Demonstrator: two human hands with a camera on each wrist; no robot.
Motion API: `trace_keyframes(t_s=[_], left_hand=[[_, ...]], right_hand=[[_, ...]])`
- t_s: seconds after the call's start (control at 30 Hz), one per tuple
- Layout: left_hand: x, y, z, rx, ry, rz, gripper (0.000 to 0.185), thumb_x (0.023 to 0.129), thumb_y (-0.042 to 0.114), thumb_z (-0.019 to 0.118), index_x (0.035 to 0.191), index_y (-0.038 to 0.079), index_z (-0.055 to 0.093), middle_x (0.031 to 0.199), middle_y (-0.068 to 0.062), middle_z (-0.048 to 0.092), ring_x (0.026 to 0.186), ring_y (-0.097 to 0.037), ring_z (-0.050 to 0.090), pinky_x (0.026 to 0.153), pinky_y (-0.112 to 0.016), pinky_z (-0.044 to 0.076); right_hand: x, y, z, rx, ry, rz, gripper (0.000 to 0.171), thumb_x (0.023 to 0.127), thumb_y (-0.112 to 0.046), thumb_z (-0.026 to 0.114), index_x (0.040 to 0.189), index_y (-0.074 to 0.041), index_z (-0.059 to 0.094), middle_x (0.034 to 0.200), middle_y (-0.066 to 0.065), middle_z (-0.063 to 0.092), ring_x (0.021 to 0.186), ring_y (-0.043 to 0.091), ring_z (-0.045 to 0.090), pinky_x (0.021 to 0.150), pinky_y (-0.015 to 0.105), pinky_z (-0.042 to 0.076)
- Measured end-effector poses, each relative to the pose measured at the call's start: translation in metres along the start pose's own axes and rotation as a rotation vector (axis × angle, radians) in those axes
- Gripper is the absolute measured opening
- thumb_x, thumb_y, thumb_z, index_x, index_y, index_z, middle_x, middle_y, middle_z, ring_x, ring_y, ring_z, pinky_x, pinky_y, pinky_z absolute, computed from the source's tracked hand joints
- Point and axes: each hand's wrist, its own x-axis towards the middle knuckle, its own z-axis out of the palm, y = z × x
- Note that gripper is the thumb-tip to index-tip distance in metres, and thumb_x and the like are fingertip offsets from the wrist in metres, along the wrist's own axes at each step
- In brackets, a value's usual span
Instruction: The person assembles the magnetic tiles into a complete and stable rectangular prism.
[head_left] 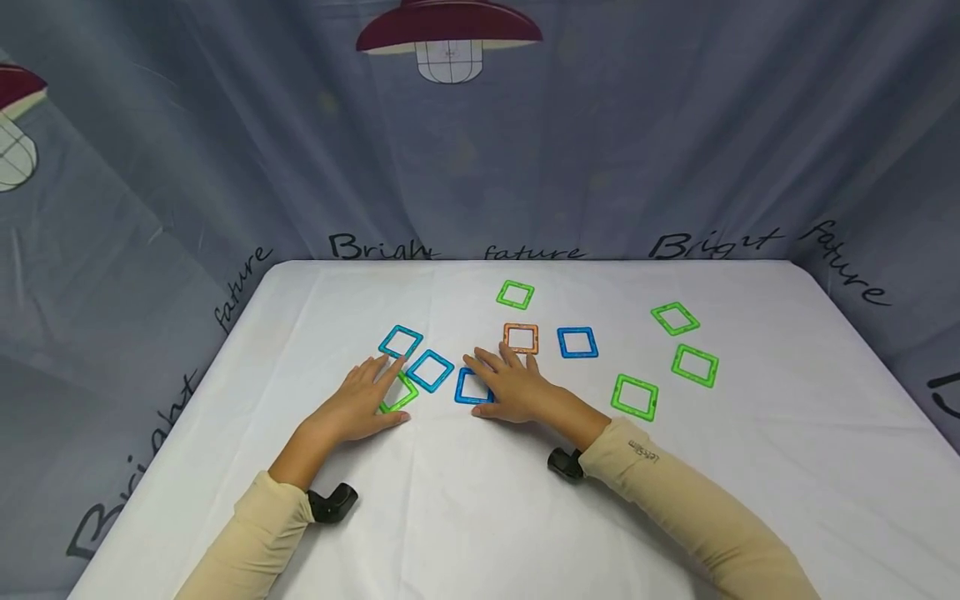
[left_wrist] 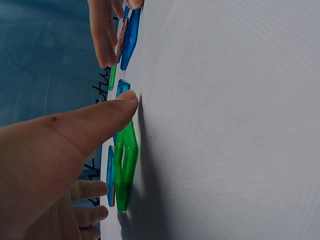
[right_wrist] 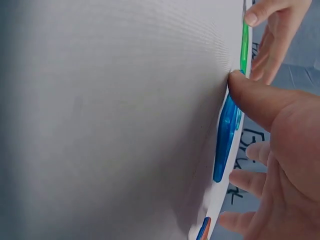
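Left grip sits spread over a green frame toward the counter's left edge, right grip spread over a blue frame!

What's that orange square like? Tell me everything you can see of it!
The orange square is a thin frame with an open middle; the white cloth shows through it. It looks like plastic and lies flat, with a blue square to its right. A fingertip of the right hand overlaps its near left corner; whether it touches, I can't tell.

Grey fabric backdrop, 2 printed maroon lamps, black lettering, white tabletop
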Motion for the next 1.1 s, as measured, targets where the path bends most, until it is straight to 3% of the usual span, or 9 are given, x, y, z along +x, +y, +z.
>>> trace_keyframes(t_s=[0.23,0.57,1.1], left_hand=[[-0.002,0.0,0.001,-0.002,-0.008,0.012,0.074,0.086,0.035,0.061,0.143,0.003,0.025,0.141,-0.026,0.03,0.132,-0.042,0.025,0.109,-0.053,0.018],[-0.005,0.0,0.001,0.08,0.033,0.077,0.07,0.087,0.027,0.062,0.141,-0.001,0.027,0.131,-0.022,0.044,0.125,-0.037,0.037,0.106,-0.05,0.026],[-0.01,0.017,0.005,0.038,0.027,0.102,0.07,0.086,0.024,0.063,0.142,0.003,0.028,0.134,-0.02,0.044,0.125,-0.038,0.038,0.104,-0.049,0.029]], right_hand=[[-0.001,-0.002,-0.001,-0.033,-0.023,-0.001,0.073,0.086,-0.049,0.055,0.146,-0.024,0.023,0.15,0.003,0.026,0.139,0.036,0.013,0.104,0.064,0.015],[-0.001,-0.001,0.001,-0.083,-0.01,-0.006,0.067,0.089,-0.043,0.054,0.145,-0.022,0.026,0.147,0.0,0.032,0.138,0.036,0.018,0.105,0.062,0.017],[-0.016,0.005,0.0,-0.116,-0.002,-0.01,0.061,0.09,-0.037,0.055,0.143,-0.018,0.031,0.144,0.002,0.036,0.136,0.036,0.022,0.105,0.061,0.018]])
